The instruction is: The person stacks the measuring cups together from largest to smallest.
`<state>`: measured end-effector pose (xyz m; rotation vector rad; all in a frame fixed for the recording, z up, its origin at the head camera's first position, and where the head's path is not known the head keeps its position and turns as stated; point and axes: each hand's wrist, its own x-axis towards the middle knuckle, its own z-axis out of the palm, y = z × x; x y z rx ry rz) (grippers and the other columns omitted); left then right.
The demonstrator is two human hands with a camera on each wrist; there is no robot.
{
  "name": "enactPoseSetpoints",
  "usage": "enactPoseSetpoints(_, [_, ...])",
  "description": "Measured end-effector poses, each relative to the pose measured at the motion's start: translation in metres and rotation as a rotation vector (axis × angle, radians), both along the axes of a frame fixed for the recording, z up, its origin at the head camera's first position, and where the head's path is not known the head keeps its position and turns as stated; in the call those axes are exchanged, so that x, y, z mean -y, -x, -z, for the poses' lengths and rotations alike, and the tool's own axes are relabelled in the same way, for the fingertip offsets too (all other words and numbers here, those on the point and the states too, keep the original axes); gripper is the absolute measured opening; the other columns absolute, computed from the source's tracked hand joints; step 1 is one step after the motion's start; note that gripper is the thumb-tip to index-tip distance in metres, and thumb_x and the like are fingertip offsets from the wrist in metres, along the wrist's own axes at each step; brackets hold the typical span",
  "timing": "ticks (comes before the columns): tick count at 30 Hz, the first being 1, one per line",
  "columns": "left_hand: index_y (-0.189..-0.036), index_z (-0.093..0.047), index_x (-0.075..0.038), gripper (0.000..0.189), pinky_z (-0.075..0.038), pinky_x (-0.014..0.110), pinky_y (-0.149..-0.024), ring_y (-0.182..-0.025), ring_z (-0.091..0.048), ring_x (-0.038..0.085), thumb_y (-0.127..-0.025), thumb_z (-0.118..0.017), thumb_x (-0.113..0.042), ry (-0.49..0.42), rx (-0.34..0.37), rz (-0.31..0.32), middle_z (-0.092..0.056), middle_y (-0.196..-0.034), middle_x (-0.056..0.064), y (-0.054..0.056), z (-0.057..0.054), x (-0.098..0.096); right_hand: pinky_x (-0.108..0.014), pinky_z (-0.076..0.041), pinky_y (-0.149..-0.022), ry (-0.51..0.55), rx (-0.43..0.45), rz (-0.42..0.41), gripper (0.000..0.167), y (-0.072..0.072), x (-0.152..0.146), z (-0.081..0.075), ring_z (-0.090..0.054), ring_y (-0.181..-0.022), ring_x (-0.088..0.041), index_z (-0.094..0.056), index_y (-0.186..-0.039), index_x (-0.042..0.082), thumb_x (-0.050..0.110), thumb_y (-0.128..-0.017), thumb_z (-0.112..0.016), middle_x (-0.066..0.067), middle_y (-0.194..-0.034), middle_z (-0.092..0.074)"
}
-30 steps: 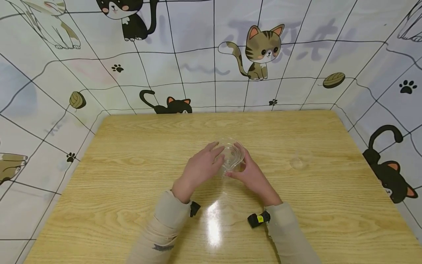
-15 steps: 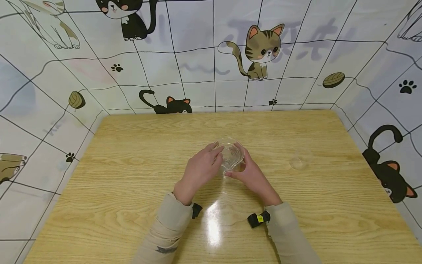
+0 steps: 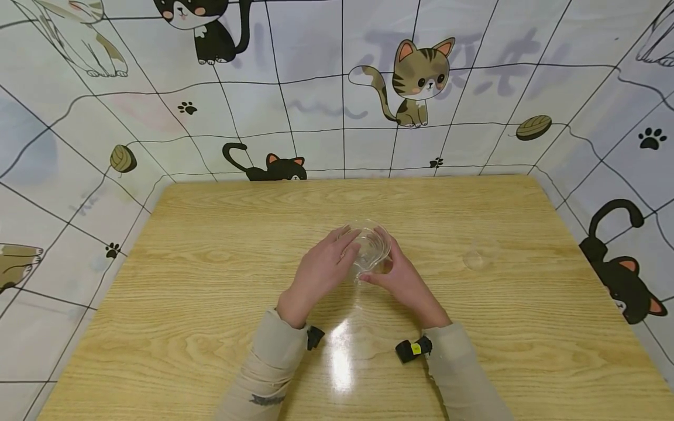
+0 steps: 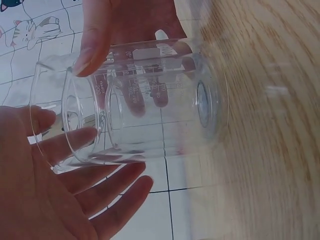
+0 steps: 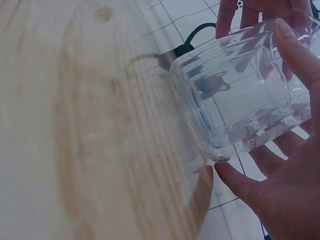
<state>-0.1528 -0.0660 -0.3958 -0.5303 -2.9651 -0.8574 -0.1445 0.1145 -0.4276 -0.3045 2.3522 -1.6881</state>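
Clear glass beakers [image 3: 372,250] are nested one inside another at the middle of the table, upright, with white printed graduations on the outer wall. My right hand [image 3: 402,280] grips the outer beaker [image 4: 165,135] from the right, thumb on the near side and fingers round the far side, showing through the glass in the left wrist view. On the other side my left hand [image 3: 322,266] has its thumb and index finger at the upper rims. Its other fingers extend loosely along the outer wall. In the right wrist view the beaker base [image 5: 195,115] is right at the tabletop.
The light wooden table [image 3: 210,304] has a white cloth with cat drawings [image 3: 316,105] standing round its back and sides. A faint, clear round object [image 3: 476,260] lies to the right of the beakers. Black straps with small mounts sit on both wrists.
Over the last second my left forearm shifts slightly to the right and the left fingers change place a little at the rims. My right hand and the outer beaker stay still.
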Motion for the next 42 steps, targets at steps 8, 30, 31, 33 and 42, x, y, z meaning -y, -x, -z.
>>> enactPoseSetpoints(8, [-0.136, -0.037, -0.026, 0.052, -0.039, 0.042, -0.090, -0.117, -0.043, 0.019, -0.091, -0.036, -0.052, -0.186, -0.009, 0.033, -0.036, -0.136, -0.001, 0.002, 0.007, 0.005, -0.050, -0.031, -0.095, 0.017, 0.009, -0.003, 0.093, 0.005, -0.002, 0.012, -0.029, -0.126, -0.032, -0.014, -0.138, 0.044, 0.028, -0.070, -0.076, 0.001, -0.144, -0.023])
enactPoseSetpoints(30, [-0.141, -0.017, -0.027, 0.080, -0.016, 0.048, -0.103, -0.129, -0.025, 0.015, -0.079, -0.067, -0.033, -0.651, 0.268, 0.062, -0.031, -0.140, 0.001, 0.002, 0.011, 0.022, -0.055, -0.020, -0.099, -0.023, -0.017, 0.005, 0.092, -0.001, 0.000, -0.006, -0.026, -0.128, -0.032, -0.013, -0.142, 0.033, 0.026, -0.074, -0.073, -0.003, -0.144, -0.024])
enactPoseSetpoints(31, [-0.142, -0.017, -0.024, 0.079, -0.015, 0.050, -0.102, -0.129, -0.024, 0.017, -0.080, -0.066, -0.030, -0.659, 0.272, 0.067, -0.031, -0.140, 0.005, 0.001, 0.010, 0.023, -0.055, -0.020, -0.099, -0.018, -0.020, 0.003, 0.092, -0.001, 0.000, -0.006, -0.026, -0.128, -0.031, -0.013, -0.143, 0.032, 0.025, -0.074, -0.074, -0.003, -0.144, -0.024])
enactPoseSetpoints(33, [-0.142, -0.017, -0.021, 0.078, -0.014, 0.051, -0.102, -0.130, -0.023, 0.019, -0.081, -0.066, -0.028, -0.666, 0.279, 0.069, -0.030, -0.141, 0.008, -0.002, 0.007, 0.023, -0.055, -0.019, -0.099, -0.010, -0.023, -0.001, 0.092, 0.000, -0.001, -0.005, -0.026, -0.128, -0.030, -0.014, -0.143, 0.031, 0.025, -0.074, -0.074, -0.003, -0.144, -0.024])
enactPoseSetpoints(42, [-0.141, -0.019, -0.014, 0.078, -0.017, 0.051, -0.102, -0.129, -0.026, 0.019, -0.080, -0.066, -0.023, -0.705, 0.280, 0.120, -0.031, -0.140, 0.011, -0.002, 0.017, 0.025, -0.057, -0.017, -0.099, -0.023, -0.021, -0.001, 0.091, -0.001, -0.002, -0.003, -0.025, -0.129, -0.030, -0.013, -0.140, 0.041, 0.025, -0.074, -0.073, -0.002, -0.145, -0.024])
